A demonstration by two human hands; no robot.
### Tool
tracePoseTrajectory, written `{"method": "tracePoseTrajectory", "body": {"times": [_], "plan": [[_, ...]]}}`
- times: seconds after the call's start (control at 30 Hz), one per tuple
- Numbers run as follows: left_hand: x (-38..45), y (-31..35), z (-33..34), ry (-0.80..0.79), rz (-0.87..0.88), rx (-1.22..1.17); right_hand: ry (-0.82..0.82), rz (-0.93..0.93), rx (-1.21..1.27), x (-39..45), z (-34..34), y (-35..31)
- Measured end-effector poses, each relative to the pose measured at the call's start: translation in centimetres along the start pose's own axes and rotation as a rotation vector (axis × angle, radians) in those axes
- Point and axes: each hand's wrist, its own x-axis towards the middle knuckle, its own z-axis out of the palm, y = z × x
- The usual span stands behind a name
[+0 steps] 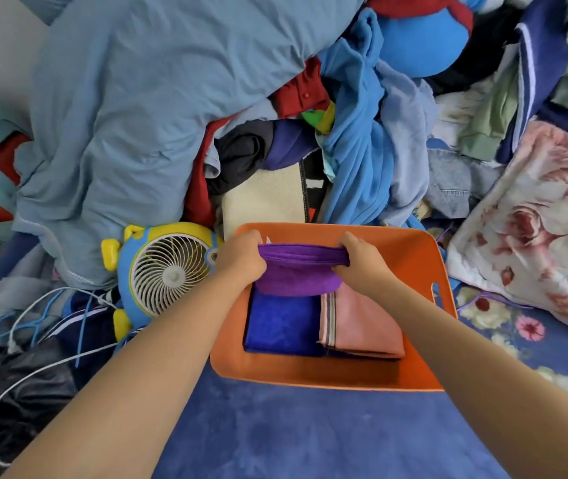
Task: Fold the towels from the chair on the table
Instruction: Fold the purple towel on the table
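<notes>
**Lowering the purple towel into the basket**

Gripping from both ends, our left hand [241, 259] and right hand [358, 262] are each closed around a short edge of the folded purple towel [301, 271], holding it stretched between them at centre frame, over the far part of the orange basket [413, 250]. Below it, toward the bottom of the frame, a folded blue towel [280, 321] and a folded pink towel [362, 323] lie side by side in the basket. A small fan [168, 271] sits just left of the basket. We judge the risks plain: letting one end go early would spill the layers open, and a careless drop could rumple the towels underneath.
</notes>
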Motion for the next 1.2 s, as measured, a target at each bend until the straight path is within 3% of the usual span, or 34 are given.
{"method": "tracePoseTrajectory", "body": {"times": [0.13,0.2,0.33,0.43,0.57,0.63,0.7,0.8,0.9,1.03,1.2], "plan": [[2.1,-0.9,2.5,0.173,0.088,-0.111,0.155,-0.106,0.132,1.4,3.0,2.1],[2.5,-2.1,4.7,0.143,0.149,-0.096,0.107,-0.130,0.104,1.3,5.9,3.4],[2.1,-4.5,9.7,-0.116,0.195,0.209,-0.205,-0.170,-0.102,0.7,11.8,5.7],[1.2,-5.6,13.5,-0.342,0.120,0.385,-0.474,-0.234,-0.282,0.3,15.0,6.3],[1.0,-7.1,16.3,-0.624,-0.034,0.463,-0.627,-0.235,-0.390,0.3,16.0,6.2],[1.1,-7.1,16.4,-0.677,-0.087,0.452,-0.661,-0.225,-0.425,0.7,15.7,6.0],[1.3,-6.6,16.2,-0.605,-0.075,0.434,-0.608,-0.152,-0.404,1.2,15.4,5.7],[2.3,-6.0,16.2,-0.437,-0.063,0.377,-0.332,0.057,-0.259,2.7,15.1,5.4],[4.4,-5.8,16.9,-0.267,-0.232,0.138,-0.059,0.303,-0.058,4.9,15.2,6.0],[6.5,-5.6,18.3,-0.214,-0.407,-0.142,-0.003,0.537,0.126,6.7,16.3,6.9],[8.6,-5.7,19.5,-0.138,-0.492,-0.299,0.057,0.560,0.209,8.4,17.3,8.3]]}}
